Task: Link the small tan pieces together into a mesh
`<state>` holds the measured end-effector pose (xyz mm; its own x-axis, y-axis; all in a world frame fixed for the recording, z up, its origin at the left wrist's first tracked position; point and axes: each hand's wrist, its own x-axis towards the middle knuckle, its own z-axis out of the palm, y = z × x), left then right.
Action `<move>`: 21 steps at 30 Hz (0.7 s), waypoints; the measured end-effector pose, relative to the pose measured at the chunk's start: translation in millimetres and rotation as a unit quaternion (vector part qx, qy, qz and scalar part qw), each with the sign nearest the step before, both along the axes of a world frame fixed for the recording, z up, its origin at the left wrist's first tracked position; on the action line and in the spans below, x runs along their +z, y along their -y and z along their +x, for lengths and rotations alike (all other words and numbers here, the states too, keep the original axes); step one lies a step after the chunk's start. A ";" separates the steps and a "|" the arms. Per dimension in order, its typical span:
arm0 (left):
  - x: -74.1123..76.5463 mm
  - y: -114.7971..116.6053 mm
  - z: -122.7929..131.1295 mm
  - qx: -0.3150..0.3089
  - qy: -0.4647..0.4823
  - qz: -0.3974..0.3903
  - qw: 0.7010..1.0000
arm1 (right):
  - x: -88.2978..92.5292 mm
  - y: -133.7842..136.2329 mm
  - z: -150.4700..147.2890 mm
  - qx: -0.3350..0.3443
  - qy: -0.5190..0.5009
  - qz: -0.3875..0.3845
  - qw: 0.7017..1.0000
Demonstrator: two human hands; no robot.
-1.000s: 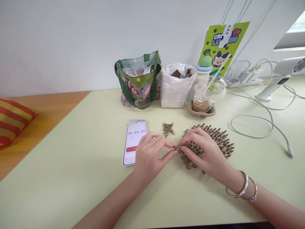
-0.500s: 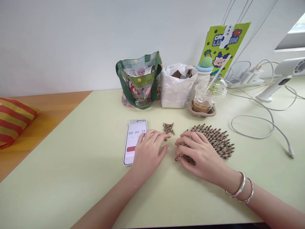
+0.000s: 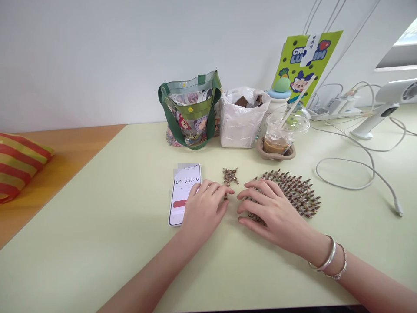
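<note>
My left hand (image 3: 206, 204) rests beside the white phone (image 3: 180, 195), fingers bent, covering its right edge. Its thumb and index finger have closed around a small brown piece (image 3: 226, 197), mostly hidden by them. Just beyond the fingertips lies a small cluster of shiny brown pieces (image 3: 230, 176). My right hand (image 3: 272, 211) is over the near left side of a large cluster of small pointed brown pieces (image 3: 295, 191). Its fingers are apart, thumb low, and I see nothing between them. The palm hides part of that cluster. The phone screen reads 00:00:40.
Along the wall stand a green-handled tote bag (image 3: 190, 115), a white plastic bag (image 3: 243, 119) and a plastic cup (image 3: 276, 141) with a straw, in a brown holder. A white cable (image 3: 345, 188) loops on the right, near a small white fan (image 3: 368, 124).
A small piece at my right fingertips has gone from there, and those fingers have spread. My left thumb and index finger have drawn together on a piece. The timer moved from 39 to 40.
</note>
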<state>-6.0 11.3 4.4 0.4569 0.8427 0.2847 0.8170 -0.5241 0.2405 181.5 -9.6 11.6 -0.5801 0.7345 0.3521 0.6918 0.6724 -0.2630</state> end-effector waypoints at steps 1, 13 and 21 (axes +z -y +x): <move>0.4 0.0 0.1 0.001 0.000 -0.003 1.000 | 0.1 -0.2 -0.2 -0.001 0.000 0.001 1.000; 1.3 1.7 1.6 -0.020 0.038 -0.009 0.999 | -0.1 -2.6 1.1 -0.009 -0.016 0.014 1.000; 4.4 7.1 2.9 -0.061 0.142 -0.041 0.987 | -2.9 -4.4 1.3 -0.004 -0.061 0.040 0.997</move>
<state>-3.1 4.2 8.7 0.4675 0.8125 0.3483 0.6433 -0.5829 0.4963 182.7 -5.3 8.6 -0.5233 0.7053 0.4783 0.6633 0.6895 -0.2910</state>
